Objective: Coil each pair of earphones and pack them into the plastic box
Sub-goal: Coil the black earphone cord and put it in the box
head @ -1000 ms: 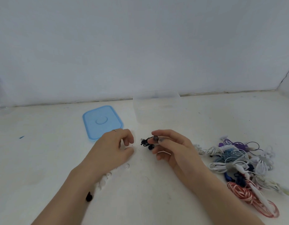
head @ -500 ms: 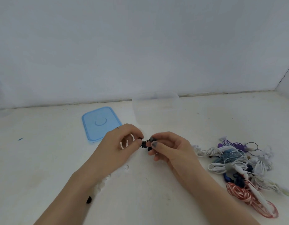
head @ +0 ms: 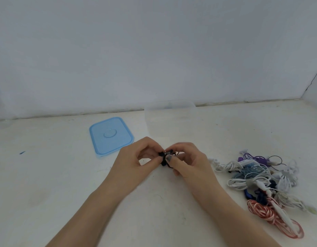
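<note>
Both hands pinching the black earphones (head: 164, 158) just above the tabletop (head: 65, 184): left hand (head: 136, 163) on one side, right hand (head: 188, 163) on the other. Risk: coil springs loose if either pinch slackens before reaching the plastic box (head: 170, 118) behind.

I find no legible text, label, brand or number anywhere in the head view. The blue lid (head: 111, 135) on the desk (head: 47, 175) carries only a raised ring mark at its centre, no lettering that I can read. The clear plastic box (head: 169, 118) and the heap of earphones (head: 264, 182) show no readable print either.
</note>
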The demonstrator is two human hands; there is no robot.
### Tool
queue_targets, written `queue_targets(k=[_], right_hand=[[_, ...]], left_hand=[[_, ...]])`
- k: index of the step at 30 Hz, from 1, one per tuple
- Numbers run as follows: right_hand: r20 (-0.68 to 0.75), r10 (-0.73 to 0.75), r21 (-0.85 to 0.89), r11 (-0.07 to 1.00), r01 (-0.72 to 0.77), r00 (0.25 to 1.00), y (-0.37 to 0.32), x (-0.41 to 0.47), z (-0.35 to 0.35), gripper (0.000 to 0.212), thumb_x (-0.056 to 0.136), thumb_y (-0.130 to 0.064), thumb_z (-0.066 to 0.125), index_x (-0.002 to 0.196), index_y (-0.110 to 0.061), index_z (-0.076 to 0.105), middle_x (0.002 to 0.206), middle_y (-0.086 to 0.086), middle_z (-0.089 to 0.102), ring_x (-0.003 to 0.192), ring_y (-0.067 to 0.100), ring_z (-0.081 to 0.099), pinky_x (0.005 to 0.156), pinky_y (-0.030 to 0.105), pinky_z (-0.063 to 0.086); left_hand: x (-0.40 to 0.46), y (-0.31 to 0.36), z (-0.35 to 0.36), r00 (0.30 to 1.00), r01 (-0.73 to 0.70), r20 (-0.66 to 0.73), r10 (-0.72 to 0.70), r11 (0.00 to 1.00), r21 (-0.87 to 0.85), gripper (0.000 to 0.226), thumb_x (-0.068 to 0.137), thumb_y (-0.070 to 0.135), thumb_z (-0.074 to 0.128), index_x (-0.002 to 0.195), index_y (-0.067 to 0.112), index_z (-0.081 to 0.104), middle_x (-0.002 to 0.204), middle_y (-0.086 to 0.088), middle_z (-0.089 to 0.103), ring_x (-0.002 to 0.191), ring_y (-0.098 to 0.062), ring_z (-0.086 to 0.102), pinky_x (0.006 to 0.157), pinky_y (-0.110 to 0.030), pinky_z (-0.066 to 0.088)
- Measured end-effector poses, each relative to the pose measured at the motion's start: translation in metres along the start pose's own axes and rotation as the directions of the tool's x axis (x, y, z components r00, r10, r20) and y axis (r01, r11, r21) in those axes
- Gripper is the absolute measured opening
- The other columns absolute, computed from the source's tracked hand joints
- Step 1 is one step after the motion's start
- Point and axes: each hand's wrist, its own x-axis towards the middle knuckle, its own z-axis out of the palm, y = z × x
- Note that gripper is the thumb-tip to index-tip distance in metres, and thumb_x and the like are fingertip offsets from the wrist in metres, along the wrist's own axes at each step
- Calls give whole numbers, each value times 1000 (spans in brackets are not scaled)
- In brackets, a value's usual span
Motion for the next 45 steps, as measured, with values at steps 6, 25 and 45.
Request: queue_targets(k=[6, 25, 45], right_hand=[[16, -27, -115, 993, 28, 1000, -2, -4, 2, 20, 95, -7, 61, 100, -24, 72, 78, -5, 73, 62, 5, 62, 60, 18, 48], [-17, 37, 135, 990, -34, 999, -6, -1, 0, 5, 98, -4, 57, 99, -7, 61, 73, 4, 69, 51, 4, 53, 48, 15, 38], [-10, -38, 63, 997, 38, 999, -6, -1, 1, 13, 96, -4, 61, 97, -10, 73, 73, 0, 71, 52, 0, 55, 55, 9, 40]], left_hand=[[0, -2, 2, 999, 7, -32, -9, 999, -40, 22, 87, -5, 72, 92, 16, 71, 88, 3, 76, 87, -17, 76, 87, -29, 59], [0, -1, 5, 999, -27, -36, 25, 998, -58, 21, 88, -6, 72, 94, 14, 73, 92, 5, 78, 89, -15, 76, 85, -21, 57], [-1, -1, 4, 1000, -3, -30, 1, 998, -65, 24, 86, -7, 73, 95, 14, 69, 88, 4, 78, 87, -15, 77, 88, -25, 58]])
